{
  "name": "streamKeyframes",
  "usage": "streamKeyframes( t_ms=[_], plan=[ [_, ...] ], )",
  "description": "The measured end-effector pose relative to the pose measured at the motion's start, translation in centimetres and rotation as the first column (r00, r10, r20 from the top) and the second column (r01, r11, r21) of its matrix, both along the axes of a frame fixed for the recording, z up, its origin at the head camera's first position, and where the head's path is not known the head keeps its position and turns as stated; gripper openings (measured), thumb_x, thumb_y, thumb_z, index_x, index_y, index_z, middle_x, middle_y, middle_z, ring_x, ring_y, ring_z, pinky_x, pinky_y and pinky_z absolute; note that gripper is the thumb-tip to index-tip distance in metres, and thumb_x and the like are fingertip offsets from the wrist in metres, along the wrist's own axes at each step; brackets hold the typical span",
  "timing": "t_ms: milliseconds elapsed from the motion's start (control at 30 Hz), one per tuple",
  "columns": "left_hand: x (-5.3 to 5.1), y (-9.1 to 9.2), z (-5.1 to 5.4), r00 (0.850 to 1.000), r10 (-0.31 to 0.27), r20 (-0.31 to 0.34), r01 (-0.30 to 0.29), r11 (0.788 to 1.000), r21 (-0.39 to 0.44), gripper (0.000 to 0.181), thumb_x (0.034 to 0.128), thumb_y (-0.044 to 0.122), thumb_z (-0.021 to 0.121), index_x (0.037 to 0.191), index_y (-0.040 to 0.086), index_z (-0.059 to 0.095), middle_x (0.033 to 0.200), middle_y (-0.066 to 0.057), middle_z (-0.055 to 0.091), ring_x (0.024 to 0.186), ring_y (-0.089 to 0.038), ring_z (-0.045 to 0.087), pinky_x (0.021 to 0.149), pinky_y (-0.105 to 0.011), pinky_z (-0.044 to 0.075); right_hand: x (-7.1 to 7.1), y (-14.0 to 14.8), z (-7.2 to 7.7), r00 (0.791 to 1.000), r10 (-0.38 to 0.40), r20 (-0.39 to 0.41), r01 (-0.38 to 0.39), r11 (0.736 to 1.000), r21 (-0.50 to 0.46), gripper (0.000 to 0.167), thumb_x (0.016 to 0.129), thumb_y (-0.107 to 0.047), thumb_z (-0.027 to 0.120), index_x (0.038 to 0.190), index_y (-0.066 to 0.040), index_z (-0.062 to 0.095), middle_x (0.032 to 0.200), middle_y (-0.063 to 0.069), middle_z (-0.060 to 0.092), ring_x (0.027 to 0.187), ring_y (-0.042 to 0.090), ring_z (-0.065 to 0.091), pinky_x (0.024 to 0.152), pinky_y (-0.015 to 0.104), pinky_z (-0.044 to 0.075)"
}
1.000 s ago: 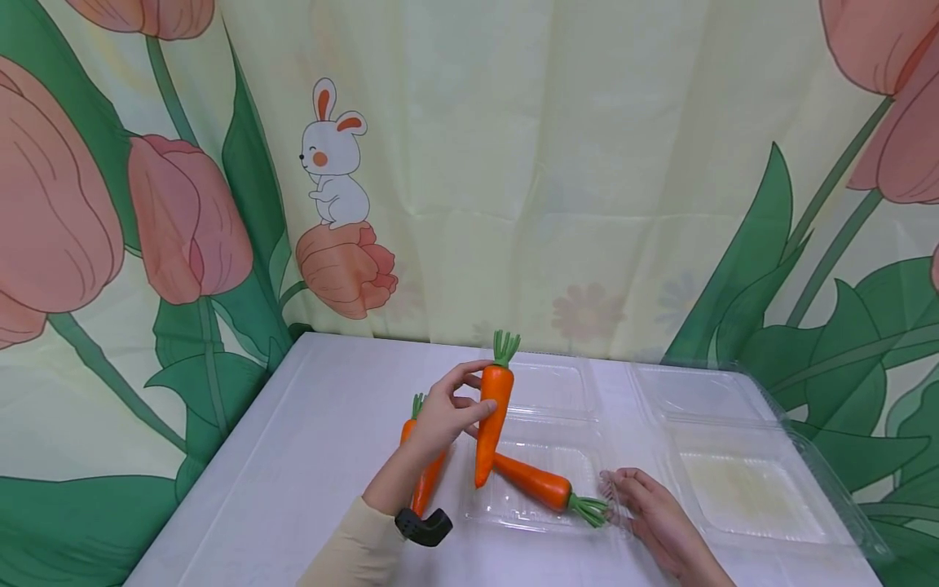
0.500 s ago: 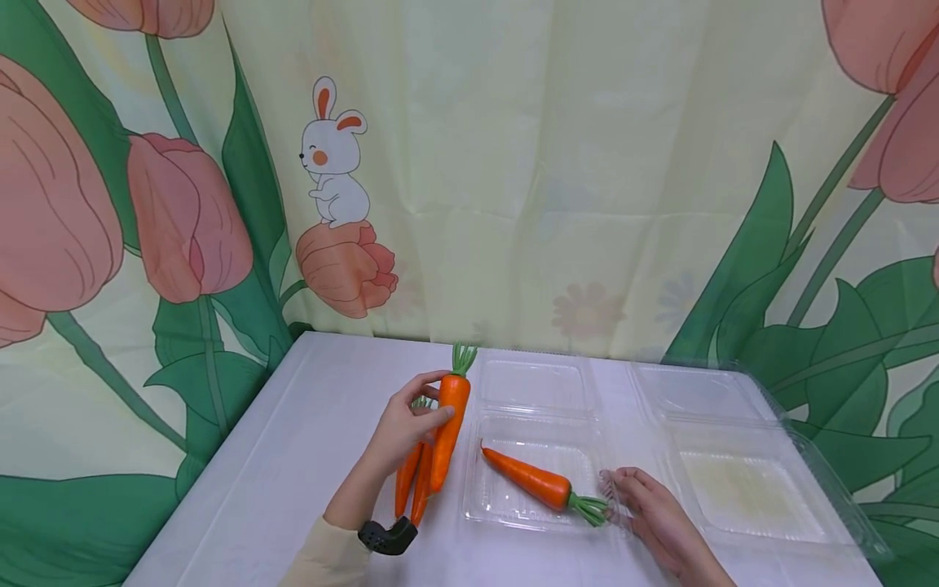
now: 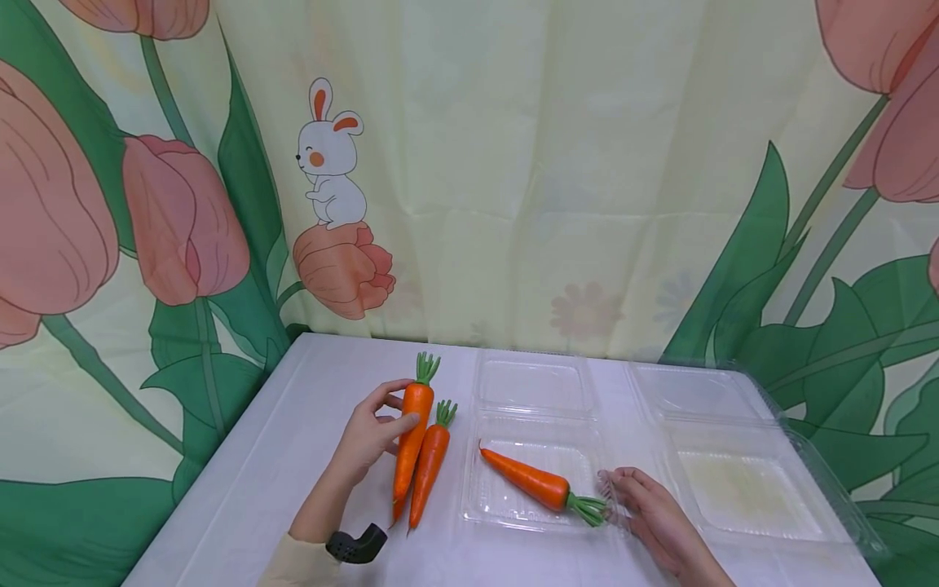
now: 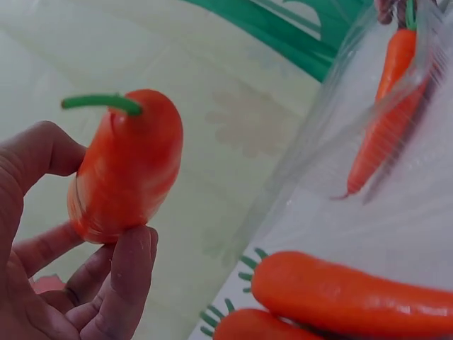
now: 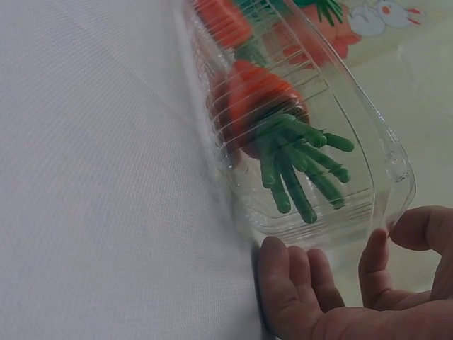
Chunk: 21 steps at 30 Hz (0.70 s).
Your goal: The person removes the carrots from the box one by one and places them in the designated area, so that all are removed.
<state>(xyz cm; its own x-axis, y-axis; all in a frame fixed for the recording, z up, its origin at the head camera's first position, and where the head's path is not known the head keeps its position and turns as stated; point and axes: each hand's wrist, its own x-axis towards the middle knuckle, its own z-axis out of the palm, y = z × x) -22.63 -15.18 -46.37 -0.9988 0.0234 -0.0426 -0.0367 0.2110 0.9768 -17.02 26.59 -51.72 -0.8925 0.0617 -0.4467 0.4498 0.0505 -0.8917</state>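
Observation:
My left hand point(image 3: 370, 436) holds an orange carrot point(image 3: 415, 420) with green stalks between thumb and fingers, stalks upward. In the left wrist view this carrot point(image 4: 131, 170) is seen end-on, raised off the table. Two more carrots lie on the table to the left of the container: one point(image 3: 431, 465) shows beside the held carrot, the other is mostly hidden behind it. A clear plastic clamshell container point(image 3: 484, 501) stands with its lid laid back; one carrot point(image 3: 539, 481) lies slanted in its base. My right hand point(image 3: 653, 514) pinches the container's near right corner.
A second clear clamshell container point(image 3: 748, 497) with its lid laid back stands at the right of the white-covered table point(image 3: 242, 497). Behind the table hangs a curtain point(image 3: 469, 163) printed with tulips and a rabbit.
My left hand has carried its carrot leftward, from over the container's left side to over the two carrots on the table. My right hand and the container have stayed put.

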Motion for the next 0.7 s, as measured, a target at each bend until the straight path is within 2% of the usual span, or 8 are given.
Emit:
streamKeyframes(
  t_ms=[400,500,700],
  plan=[
    [0.8,-2.7,-2.3,0.993,0.106,0.054,-0.098,0.986,-0.135,0.056,0.0906,0.021,0.076,0.143,0.022,0.056,0.120,-0.016,0.054,0.074,-0.023,0.061,0.061,-0.035,0.062,0.1,-0.1,-0.1,1.000,0.012,-0.016,-0.012,1.000,0.015,0.028,0.108,-0.026,0.050,0.117,0.000,0.055,0.130,0.009,0.064,0.112,0.020,0.057,0.088,0.037,0.057],
    [0.9,-3.2,-2.7,0.989,0.132,0.058,-0.119,0.973,-0.199,0.056,0.0902,0.021,0.077,0.143,0.021,0.056,0.121,-0.017,0.055,0.075,-0.024,0.059,0.060,-0.034,0.061,0.1,-0.1,-0.1,1.000,0.010,-0.017,-0.010,1.000,0.020,0.028,0.108,-0.025,0.049,0.117,0.000,0.055,0.130,0.010,0.064,0.112,0.021,0.057,0.088,0.037,0.058],
    [0.7,-3.7,-3.8,0.984,0.173,0.049,-0.147,0.932,-0.331,0.058,0.0886,0.021,0.076,0.143,0.017,0.056,0.120,-0.019,0.058,0.072,-0.023,0.059,0.058,-0.030,0.059,0.1,0.0,-0.2,1.000,0.014,-0.009,-0.013,1.000,0.024,0.028,0.108,-0.026,0.050,0.118,0.000,0.054,0.131,0.010,0.064,0.113,0.021,0.056,0.089,0.036,0.058]
  ],
)
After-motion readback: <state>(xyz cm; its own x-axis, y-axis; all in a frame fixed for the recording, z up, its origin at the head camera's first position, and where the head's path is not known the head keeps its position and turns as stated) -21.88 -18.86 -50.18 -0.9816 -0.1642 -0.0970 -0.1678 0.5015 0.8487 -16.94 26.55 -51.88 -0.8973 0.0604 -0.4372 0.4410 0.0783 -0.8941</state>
